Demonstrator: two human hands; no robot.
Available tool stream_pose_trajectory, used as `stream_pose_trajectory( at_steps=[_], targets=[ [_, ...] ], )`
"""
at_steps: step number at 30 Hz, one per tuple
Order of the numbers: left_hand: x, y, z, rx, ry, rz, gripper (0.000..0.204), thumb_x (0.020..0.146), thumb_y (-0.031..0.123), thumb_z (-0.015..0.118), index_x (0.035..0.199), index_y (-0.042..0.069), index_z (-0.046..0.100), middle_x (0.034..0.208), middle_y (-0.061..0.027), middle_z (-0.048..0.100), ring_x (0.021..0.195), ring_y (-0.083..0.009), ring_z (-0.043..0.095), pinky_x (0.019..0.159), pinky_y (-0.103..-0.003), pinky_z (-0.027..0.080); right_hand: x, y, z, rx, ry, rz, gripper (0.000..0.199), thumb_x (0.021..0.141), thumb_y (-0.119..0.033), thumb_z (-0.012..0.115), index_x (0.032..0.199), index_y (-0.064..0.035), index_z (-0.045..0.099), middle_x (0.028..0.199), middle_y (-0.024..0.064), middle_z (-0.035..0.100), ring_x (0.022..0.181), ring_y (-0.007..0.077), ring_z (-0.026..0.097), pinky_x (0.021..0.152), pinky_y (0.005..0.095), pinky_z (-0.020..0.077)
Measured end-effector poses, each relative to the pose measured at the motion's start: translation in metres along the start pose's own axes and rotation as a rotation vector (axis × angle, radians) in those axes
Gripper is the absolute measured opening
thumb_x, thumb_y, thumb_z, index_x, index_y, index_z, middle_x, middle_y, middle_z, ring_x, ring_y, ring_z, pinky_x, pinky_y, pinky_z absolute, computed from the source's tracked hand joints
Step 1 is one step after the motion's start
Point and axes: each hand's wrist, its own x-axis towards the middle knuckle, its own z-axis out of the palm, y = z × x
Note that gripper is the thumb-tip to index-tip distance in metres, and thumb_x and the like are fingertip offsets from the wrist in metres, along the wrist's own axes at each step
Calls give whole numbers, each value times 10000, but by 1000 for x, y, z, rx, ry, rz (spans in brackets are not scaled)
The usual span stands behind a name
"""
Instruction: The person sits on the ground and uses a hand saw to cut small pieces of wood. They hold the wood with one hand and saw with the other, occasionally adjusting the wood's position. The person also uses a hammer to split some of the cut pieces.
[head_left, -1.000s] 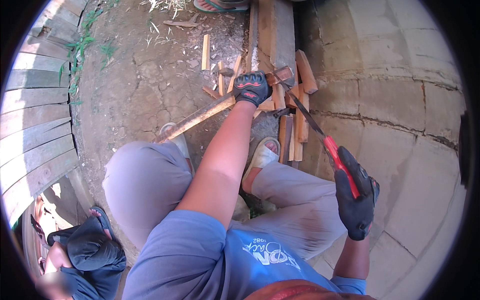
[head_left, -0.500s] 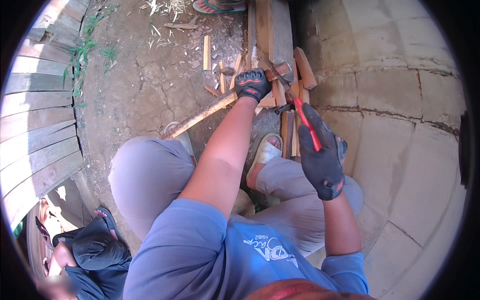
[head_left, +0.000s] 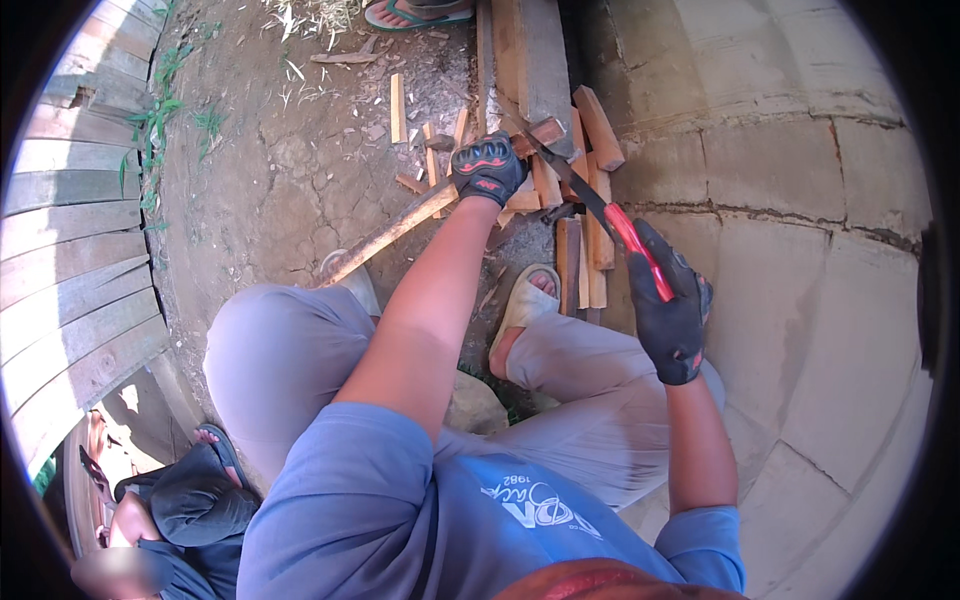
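My left hand (head_left: 488, 168), in a black glove with red marks, is closed around a long wooden strip (head_left: 395, 238) near its far end. The strip slants from beside my left foot up to the timber beam, with its end (head_left: 545, 132) sticking out past my fist. In my gloved right hand (head_left: 672, 305) is the red handle of a handsaw (head_left: 635, 250). Its dark blade reaches up and left and crosses the strip just beyond my left hand. Whether the teeth have cut in is too small to tell.
Cut wood blocks (head_left: 599, 130) lie around a long timber beam (head_left: 545, 65). Loose sticks (head_left: 398, 108) rest on the dirt to the left. A concrete block wall (head_left: 780, 180) stands at right. One person's sandalled foot (head_left: 420, 14) shows at top; another person (head_left: 200, 495) sits lower left.
The handsaw has been drawn back toward me and to the right, baring more of its blade. My left hand still grips the strip. The whole view has shifted slightly.
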Motion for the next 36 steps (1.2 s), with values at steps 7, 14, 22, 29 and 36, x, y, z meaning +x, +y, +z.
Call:
stream_pose_trajectory(
  at_steps=[7, 14, 22, 29, 36],
  targets=[
    [8, 2, -5, 13, 23, 35, 403, 858, 440, 760, 1062, 92, 764, 1046, -205, 788, 977, -374, 775, 853, -510, 596, -27, 2, 23, -50, -1, -81, 400, 1039, -222, 691, 1426, -120, 703, 1133, 197, 792, 868, 365, 780, 767, 412, 603],
    [33, -12, -29, -30, -346, 35, 544, 851, 458, 731, 1219, 60, 787, 1200, -253, 774, 1125, -429, 751, 988, -496, 588, -3, 0, 3, 40, -26, -105, 378, 1053, -226, 677, 1420, -141, 714, 1164, 193, 792, 946, 368, 787, 836, 441, 603],
    [45, -17, -33, -92, -437, 133, 606, 837, 514, 735, 1212, 42, 790, 1204, -246, 773, 1136, -408, 752, 993, -473, 583, -27, 0, -19, -18, -39, 23, 402, 1036, -196, 701, 1436, -163, 715, 1168, 181, 799, 988, 351, 790, 889, 416, 601],
    [49, -22, -30, -84, -478, 74, 609, 828, 550, 740, 1222, 90, 802, 1231, -224, 775, 1136, -387, 756, 972, -472, 593, -74, -36, -65, -192, -43, 12, 383, 1006, -116, 727, 1388, -99, 743, 1112, 188, 807, 882, 329, 800, 799, 396, 618],
    [20, -13, -21, 0, -68, 41, 446, 887, 548, 746, 1087, 154, 811, 1088, -173, 797, 1048, -377, 773, 901, -527, 607, -46, -51, -63, -39, -53, 217, 391, 1012, -94, 719, 1402, -79, 733, 1146, 184, 808, 889, 273, 799, 810, 362, 605]
  ],
)
